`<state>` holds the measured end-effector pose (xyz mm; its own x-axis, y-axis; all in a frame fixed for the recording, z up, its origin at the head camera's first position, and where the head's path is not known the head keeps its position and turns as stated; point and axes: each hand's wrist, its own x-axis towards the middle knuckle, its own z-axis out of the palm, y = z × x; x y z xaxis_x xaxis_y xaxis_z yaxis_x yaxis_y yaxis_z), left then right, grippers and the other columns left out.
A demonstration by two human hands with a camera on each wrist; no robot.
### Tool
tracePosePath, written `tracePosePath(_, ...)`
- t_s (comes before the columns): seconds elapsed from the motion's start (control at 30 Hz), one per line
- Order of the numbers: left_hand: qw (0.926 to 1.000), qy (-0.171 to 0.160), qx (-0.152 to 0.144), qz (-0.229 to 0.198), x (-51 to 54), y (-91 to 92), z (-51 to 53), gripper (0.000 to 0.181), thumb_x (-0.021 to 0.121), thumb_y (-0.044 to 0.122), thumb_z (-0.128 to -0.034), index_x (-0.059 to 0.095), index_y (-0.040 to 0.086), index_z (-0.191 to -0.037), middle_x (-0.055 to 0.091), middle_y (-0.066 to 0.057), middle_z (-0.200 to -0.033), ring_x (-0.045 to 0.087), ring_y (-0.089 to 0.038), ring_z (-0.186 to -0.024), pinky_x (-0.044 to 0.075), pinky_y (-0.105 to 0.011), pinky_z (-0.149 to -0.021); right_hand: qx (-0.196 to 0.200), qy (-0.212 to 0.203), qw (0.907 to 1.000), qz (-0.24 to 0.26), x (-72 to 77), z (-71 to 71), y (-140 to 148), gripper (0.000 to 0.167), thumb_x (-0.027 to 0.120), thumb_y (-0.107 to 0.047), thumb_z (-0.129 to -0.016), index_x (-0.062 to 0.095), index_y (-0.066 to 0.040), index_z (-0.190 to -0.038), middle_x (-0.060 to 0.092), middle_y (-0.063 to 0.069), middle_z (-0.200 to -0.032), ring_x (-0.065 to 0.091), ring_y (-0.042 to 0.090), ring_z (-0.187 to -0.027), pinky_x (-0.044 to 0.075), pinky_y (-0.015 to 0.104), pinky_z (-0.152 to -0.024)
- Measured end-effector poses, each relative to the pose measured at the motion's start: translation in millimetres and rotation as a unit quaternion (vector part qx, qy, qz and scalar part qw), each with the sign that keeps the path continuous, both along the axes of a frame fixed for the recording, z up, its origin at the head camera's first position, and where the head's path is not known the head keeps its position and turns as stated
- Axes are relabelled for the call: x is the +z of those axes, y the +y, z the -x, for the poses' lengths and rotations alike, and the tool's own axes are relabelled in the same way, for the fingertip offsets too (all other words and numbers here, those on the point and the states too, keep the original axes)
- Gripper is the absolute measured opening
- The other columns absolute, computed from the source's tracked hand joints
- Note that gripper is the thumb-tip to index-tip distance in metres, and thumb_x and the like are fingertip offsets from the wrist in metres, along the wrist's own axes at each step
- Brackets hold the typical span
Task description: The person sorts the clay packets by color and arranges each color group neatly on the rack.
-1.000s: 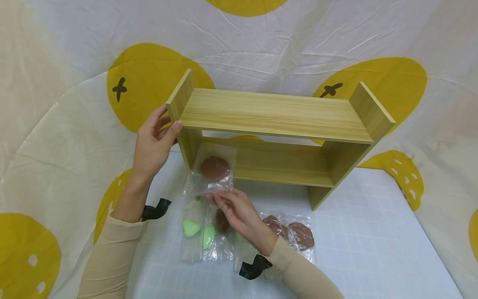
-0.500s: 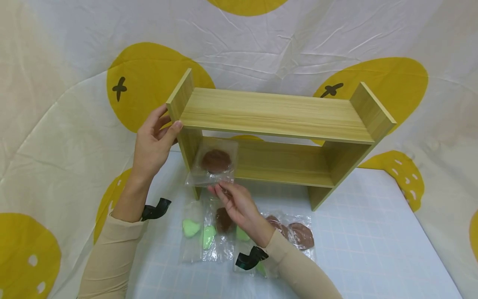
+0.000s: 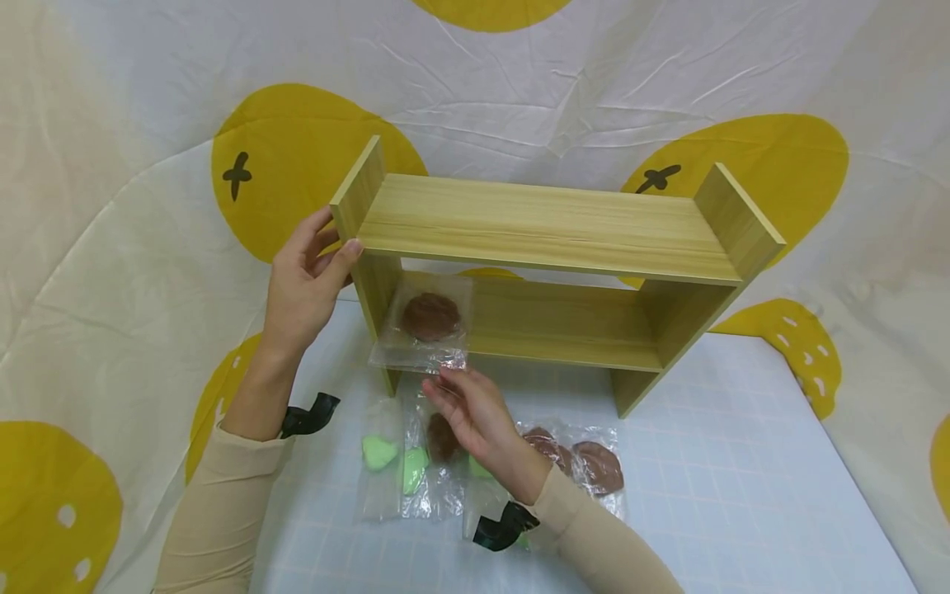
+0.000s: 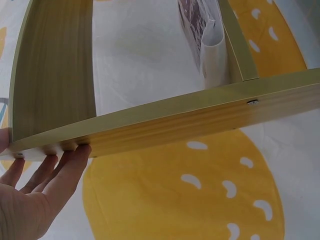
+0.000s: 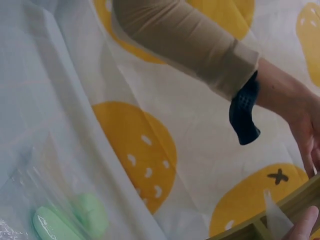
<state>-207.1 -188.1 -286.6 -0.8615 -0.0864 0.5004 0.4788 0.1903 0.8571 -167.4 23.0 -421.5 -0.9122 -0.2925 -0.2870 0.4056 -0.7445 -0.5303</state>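
A small two-tier wooden shelf (image 3: 549, 223) stands on the table. My left hand (image 3: 304, 285) grips its left side panel, thumb at the front edge and fingers along the outer face, as the left wrist view also shows (image 4: 45, 190). On the lower board's left end lies a clear plastic bag (image 3: 397, 355) holding a flat brown round piece (image 3: 431, 317); its front edge juts past the board. The fingertips of my right hand (image 3: 482, 417) are at that front edge, loosely extended. In the right wrist view only one finger (image 5: 305, 225) shows, beside the bag.
Below the shelf, several clear bags lie on the pale checked tablecloth (image 3: 742, 462), with light green pieces (image 3: 379, 453) and brown pieces (image 3: 598, 468) in them. A white cloth with yellow shapes (image 3: 534, 91) hangs behind and around the table.
The bag with the brown round piece has moved up and back onto the lower board. My right hand followed it, then drew slightly back to the right. The left hand stays on the side panel.
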Motion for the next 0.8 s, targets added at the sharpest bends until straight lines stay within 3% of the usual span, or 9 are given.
tracePosePath(0.23, 1.0, 0.002, -0.002, -0.004, -0.5, -0.4, -0.5, 0.049, 0.067, 0.011, -0.0973, 0.055, 0.019, -0.144, 0.06, -0.015, -0.132, 0.067, -0.026, -0.109, 0.057, -0.033, -0.083, 0.01, 0.015, 0.9998, 0.0, 0.3, 1.0, -0.3, 0.004, 0.054, 0.006, -0.099, 0.057, 0.003, -0.098, 0.064, 0.015, -0.091, 0.069, 0.021, -0.083, 0.056, 0.03, -0.088)
tracePosePath(0.5, 0.9998, 0.006, -0.012, -0.017, -1.2, -0.6, -0.6, 0.048, 0.067, 0.009, -0.0968, 0.056, 0.018, -0.143, 0.06, -0.018, -0.131, 0.068, -0.025, -0.106, 0.058, -0.029, -0.081, 0.0, -0.022, 0.9992, 0.032, 0.6, 8.8, -5.0, 0.003, 0.056, 0.006, -0.097, 0.059, 0.004, -0.098, 0.064, 0.014, -0.091, 0.068, 0.02, -0.08, 0.056, 0.026, -0.086)
tracePosePath(0.8, 0.9999, 0.003, -0.007, -0.009, -1.2, -0.9, -0.8, 0.049, 0.067, 0.011, -0.097, 0.055, 0.019, -0.144, 0.06, -0.017, -0.132, 0.067, -0.027, -0.107, 0.058, -0.03, -0.082, -0.005, -0.017, 0.9994, 0.029, 1.4, 14.0, -7.7, 0.006, 0.055, 0.007, -0.097, 0.059, 0.004, -0.094, 0.064, 0.013, -0.087, 0.068, 0.019, -0.077, 0.057, 0.025, -0.082)
